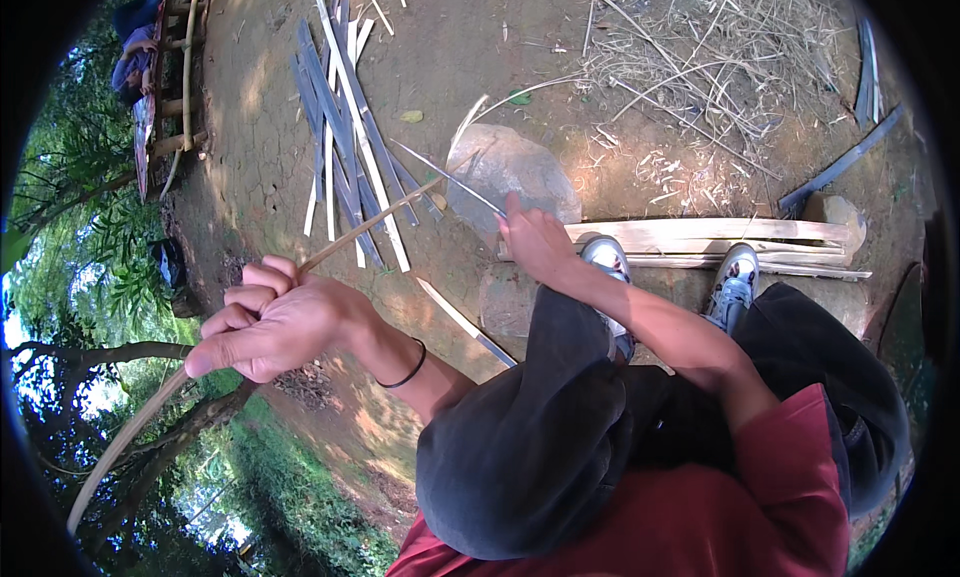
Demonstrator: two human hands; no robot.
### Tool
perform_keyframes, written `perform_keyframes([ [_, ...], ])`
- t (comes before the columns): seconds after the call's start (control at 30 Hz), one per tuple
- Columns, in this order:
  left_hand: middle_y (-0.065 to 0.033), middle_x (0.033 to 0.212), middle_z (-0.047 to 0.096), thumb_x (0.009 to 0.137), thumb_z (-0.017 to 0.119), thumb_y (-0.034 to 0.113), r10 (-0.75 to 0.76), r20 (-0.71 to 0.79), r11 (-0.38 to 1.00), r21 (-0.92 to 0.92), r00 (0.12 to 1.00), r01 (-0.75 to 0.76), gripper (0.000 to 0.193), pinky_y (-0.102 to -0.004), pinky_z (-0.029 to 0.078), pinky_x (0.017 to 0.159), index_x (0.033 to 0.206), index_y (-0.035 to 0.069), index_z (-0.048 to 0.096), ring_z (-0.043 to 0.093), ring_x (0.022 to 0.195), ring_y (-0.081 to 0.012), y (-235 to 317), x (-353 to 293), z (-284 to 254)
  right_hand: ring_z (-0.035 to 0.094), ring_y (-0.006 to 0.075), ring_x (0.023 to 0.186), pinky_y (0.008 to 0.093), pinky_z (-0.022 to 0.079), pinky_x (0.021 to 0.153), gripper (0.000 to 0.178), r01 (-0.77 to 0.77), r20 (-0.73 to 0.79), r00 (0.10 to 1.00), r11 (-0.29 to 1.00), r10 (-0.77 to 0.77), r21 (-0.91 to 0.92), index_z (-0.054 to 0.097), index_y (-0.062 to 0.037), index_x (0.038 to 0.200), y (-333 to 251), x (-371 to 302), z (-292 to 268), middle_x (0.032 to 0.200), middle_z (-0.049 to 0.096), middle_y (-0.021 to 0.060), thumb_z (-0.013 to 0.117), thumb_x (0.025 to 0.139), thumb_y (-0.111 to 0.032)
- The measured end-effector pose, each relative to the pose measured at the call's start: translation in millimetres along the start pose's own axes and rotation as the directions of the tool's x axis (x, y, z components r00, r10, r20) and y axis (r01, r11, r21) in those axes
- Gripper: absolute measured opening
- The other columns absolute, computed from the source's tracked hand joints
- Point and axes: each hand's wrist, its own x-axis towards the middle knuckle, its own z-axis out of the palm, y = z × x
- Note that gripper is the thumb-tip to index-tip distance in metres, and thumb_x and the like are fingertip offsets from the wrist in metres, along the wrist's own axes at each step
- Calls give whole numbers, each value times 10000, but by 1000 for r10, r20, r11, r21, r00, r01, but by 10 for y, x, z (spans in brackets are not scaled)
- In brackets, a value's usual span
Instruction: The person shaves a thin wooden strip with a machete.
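My left hand [290, 322] is closed around a long, thin bamboo strip [365, 227]. One end of the strip curves down to the lower left; the other reaches toward the stone. There it crosses the narrow blade of a knife [455, 182], and whether the edge bites into it cannot be made out. The knife's handle is hidden in my right hand [540, 242], which is closed on it beside my knee, with the blade pointing up and left. Beyond the crossing, a thin pale strip end [467, 120] bends over the stone.
A large flat stone [525, 167] lies before my right hand. Dark and pale bamboo slats [345, 117] are heaped on the ground at left. Split bamboo [700, 235] lies by my shoes. Shavings [720, 57] cover the far right. Another person [135, 67] is at the upper left.
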Motion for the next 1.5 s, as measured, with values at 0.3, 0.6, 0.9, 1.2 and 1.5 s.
perform_keyframes([
  [0.3,60,525,87,971,321,584,16,-3,999,32,1000,-16,578,-256,89,349,604,168,159,78,446,-100,-24,56,-60,638,427,716,511,506,655,324,-40,208,978,995,19,95,452,43,1134,-402,-63,-193,731,633,241,456,966,-235],
  [0.6,67,519,85,978,327,567,-5,45,998,61,999,2,574,-249,107,348,601,168,160,83,436,-91,146,129,7,616,453,685,530,482,643,290,54,19,998,991,-56,124,459,59,1070,-410,-27,-268,700,611,251,467,957,-208],
  [0.9,61,503,86,988,311,552,66,198,992,93,978,-85,564,-257,122,338,608,158,177,73,432,-87,230,127,52,594,443,566,526,466,530,230,55,10,998,981,-58,188,453,48,974,-431,-135,-313,552,560,236,495,945,-176],
  [1.2,55,515,81,955,330,618,34,108,997,69,994,-41,589,-255,109,360,618,170,151,72,447,-95,192,75,128,640,424,666,498,511,627,263,-24,75,997,1000,24,-3,491,58,1021,8,22,-68,662,616,242,472,954,-196],
  [1.5,56,539,74,942,364,633,78,3,988,133,997,-78,614,-265,101,373,604,166,151,66,475,-110,175,87,122,623,446,637,527,491,629,295,39,49,998,999,-39,0,479,42,1091,-31,-111,-12,623,604,222,471,956,-219],
])
